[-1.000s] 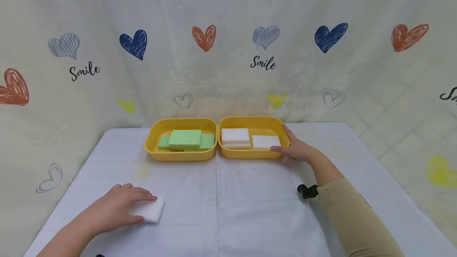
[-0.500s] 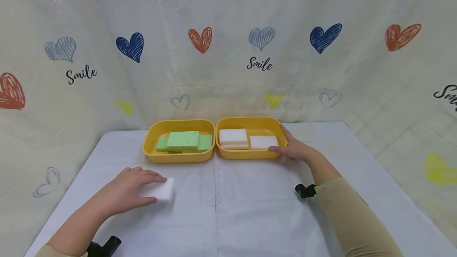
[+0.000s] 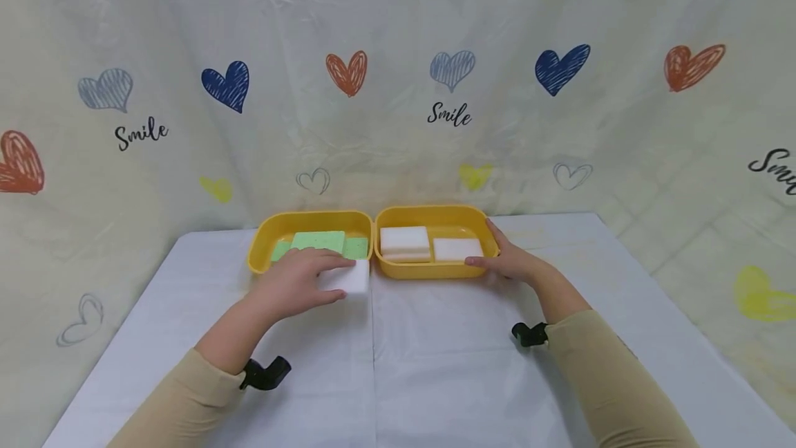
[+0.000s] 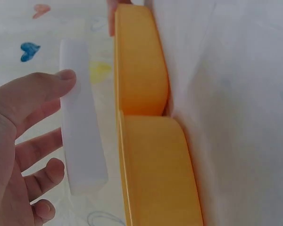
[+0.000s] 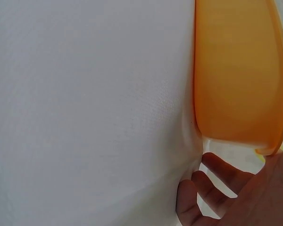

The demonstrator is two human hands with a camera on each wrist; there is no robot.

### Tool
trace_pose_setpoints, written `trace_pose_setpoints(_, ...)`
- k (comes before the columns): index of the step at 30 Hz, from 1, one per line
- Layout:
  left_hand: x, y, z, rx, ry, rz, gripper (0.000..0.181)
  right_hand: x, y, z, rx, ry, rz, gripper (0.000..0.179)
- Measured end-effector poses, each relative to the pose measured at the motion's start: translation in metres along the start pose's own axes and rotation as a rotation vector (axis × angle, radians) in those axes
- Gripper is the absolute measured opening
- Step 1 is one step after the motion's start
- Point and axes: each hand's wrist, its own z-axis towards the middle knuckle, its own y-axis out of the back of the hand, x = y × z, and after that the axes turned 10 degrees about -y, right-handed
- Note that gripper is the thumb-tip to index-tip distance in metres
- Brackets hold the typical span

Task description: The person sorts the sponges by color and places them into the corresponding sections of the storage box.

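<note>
My left hand [image 3: 289, 285] pinches a white sponge block [image 3: 354, 278] between thumb and fingers. In the left wrist view the block [image 4: 82, 122] is held up on edge beside the trays, above their rims. In the head view it overlaps the front right corner of the left yellow tray [image 3: 317, 214], where green sponges [image 3: 318, 241] are stacked. The right yellow tray [image 3: 429, 271] contains white sponges [image 3: 404, 240], two piled at left and one at right. My right hand [image 3: 517, 260] grips this tray's right end, thumb on the front rim, forefinger at the back corner.
The two trays stand side by side at the back of a table with a white cloth [image 3: 435, 365]. Behind them hangs a pale sheet [image 3: 398, 137] printed with hearts. A dark wrist camera [image 3: 267, 372] sticks out below the left sleeve, another [image 3: 530, 334] by the right.
My left hand has lifted the white sponge block from the table at the left and carried it right and away to the trays. My right hand has stayed on the right tray.
</note>
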Motion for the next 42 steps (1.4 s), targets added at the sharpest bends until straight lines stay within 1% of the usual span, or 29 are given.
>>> trace_pose_setpoints(4,-0.011,-0.005,0.032,-0.023,0.011,-0.03,0.053,0.0,0.0,-0.001,-0.003,-0.004,0.001,0.118)
trace_pose_setpoints(7,-0.019,-0.009,0.055,-0.048,-0.009,-0.035,0.053,-0.002,0.0,-0.001,-0.004,-0.011,-0.005,0.118)
trace_pose_setpoints(9,-0.024,-0.01,0.07,-0.053,-0.029,-0.041,0.053,-0.002,0.0,-0.001,-0.004,-0.017,-0.009,0.118)
trace_pose_setpoints(11,-0.03,-0.011,0.086,-0.051,-0.039,-0.045,0.053,-0.003,-0.001,-0.001,-0.004,-0.016,-0.007,0.119)
trace_pose_setpoints(16,-0.041,-0.014,0.122,-0.04,-0.011,-0.066,0.052,-0.003,-0.001,0.0,-0.014,-0.009,-0.009,0.122)
trace_pose_setpoints(18,-0.044,-0.019,0.135,-0.027,-0.011,-0.061,0.052,-0.003,-0.002,0.0,-0.017,-0.018,-0.009,0.123)
trace_pose_setpoints(23,-0.046,-0.033,0.163,0.009,-0.047,-0.018,0.052,-0.003,-0.001,-0.005,-0.008,-0.023,0.002,0.122)
trace_pose_setpoints(28,-0.055,-0.042,0.187,0.026,-0.036,-0.048,0.052,-0.001,0.0,-0.01,-0.015,-0.019,0.009,0.118)
trace_pose_setpoints(31,-0.06,-0.047,0.198,0.029,-0.028,-0.099,0.052,0.0,-0.003,-0.012,-0.019,-0.017,0.011,0.119)
trace_pose_setpoints(35,-0.064,-0.053,0.208,0.041,-0.01,-0.139,0.053,0.001,-0.008,-0.014,-0.018,-0.025,0.018,0.12)
trace_pose_setpoints(38,-0.065,-0.057,0.215,0.059,0.007,-0.122,0.054,0.003,-0.009,-0.016,-0.024,-0.028,0.016,0.12)
trace_pose_setpoints(42,-0.066,-0.06,0.221,0.057,0.037,-0.104,0.055,0.006,-0.008,-0.018,-0.034,-0.019,0.012,0.118)
